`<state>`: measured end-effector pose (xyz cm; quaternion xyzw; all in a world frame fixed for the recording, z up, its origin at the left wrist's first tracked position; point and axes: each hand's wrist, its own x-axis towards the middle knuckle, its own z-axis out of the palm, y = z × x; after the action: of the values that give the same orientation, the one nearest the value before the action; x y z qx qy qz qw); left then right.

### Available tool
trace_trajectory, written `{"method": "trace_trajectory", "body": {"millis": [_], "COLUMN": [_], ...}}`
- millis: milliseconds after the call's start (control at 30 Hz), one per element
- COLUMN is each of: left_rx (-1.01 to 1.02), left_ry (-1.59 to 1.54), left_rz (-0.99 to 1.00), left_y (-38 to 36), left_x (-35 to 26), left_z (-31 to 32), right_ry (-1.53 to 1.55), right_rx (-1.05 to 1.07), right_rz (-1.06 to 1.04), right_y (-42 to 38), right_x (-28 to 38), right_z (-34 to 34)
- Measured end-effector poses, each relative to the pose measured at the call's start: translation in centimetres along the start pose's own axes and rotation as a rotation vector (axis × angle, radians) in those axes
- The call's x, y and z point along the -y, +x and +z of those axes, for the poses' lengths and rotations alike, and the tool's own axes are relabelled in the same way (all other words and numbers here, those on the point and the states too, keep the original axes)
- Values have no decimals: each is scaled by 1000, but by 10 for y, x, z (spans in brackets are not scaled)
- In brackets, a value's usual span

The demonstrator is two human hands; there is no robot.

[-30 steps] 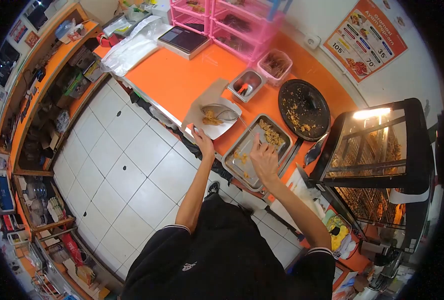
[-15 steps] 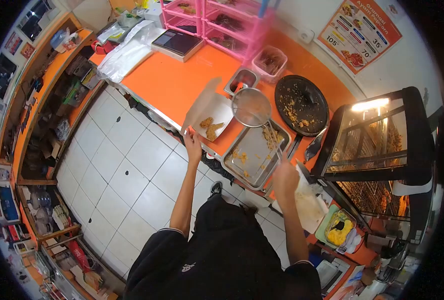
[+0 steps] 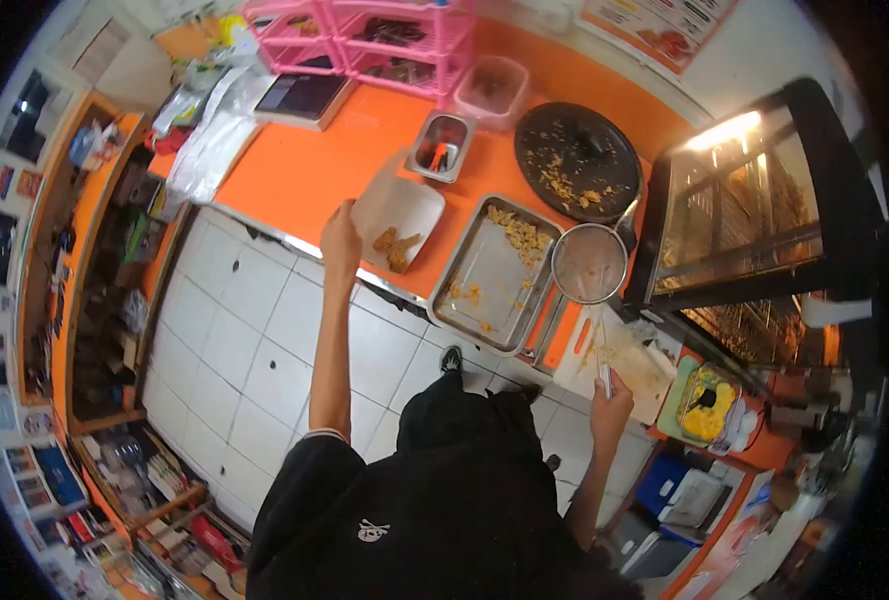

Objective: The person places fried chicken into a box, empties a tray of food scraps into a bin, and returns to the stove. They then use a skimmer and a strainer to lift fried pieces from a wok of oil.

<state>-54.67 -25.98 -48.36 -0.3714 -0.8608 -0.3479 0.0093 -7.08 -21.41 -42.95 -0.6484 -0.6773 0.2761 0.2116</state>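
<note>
My left hand (image 3: pixel 341 238) is closed on the side flap of an open paper food box (image 3: pixel 422 206) at the counter's front edge. Inside lie a few pieces of fried chicken (image 3: pixel 396 250). My right hand (image 3: pixel 612 400) grips the handle of a round mesh strainer (image 3: pixel 589 263), held over the right side of the counter. Between the hands sits a metal tray (image 3: pixel 496 290) with fried crumbs along its far side and scattered bits nearer. Behind it is a round black pan (image 3: pixel 546 132) with more crumbs. A small steel container (image 3: pixel 423 160) holds something red-handled.
A lit glass warming cabinet (image 3: pixel 744 205) stands at right, near a white cutting board (image 3: pixel 619 365) and a tub of yellow food (image 3: pixel 705 415). Pink racks (image 3: pixel 394 55), a pink basket (image 3: pixel 492 90) and a tablet (image 3: pixel 304 98) line the back. Wooden shelves (image 3: pixel 104 280) stand left.
The strainer has moved from above the tray's far end to the right, beside the tray, as my right hand drew back. My left hand has shifted higher along the box's flap.
</note>
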Motion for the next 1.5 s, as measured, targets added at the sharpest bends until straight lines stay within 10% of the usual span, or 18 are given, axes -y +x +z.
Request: {"method": "trace_trajectory", "body": {"millis": [633, 1033, 1500], "left_rx": [163, -26, -128], "left_ry": [-103, -177, -56], "left_rz": [390, -63, -11], "left_y": [43, -13, 63], "left_x": [-18, 21, 76], "left_z": [-10, -46, -58], "right_ry": [16, 5, 173], "right_rx": [-38, -54, 3], "right_rz": [124, 163, 152], "right_y": [-16, -17, -25], "right_x": [-36, -27, -64], "right_z": [-3, -13, 0]}}
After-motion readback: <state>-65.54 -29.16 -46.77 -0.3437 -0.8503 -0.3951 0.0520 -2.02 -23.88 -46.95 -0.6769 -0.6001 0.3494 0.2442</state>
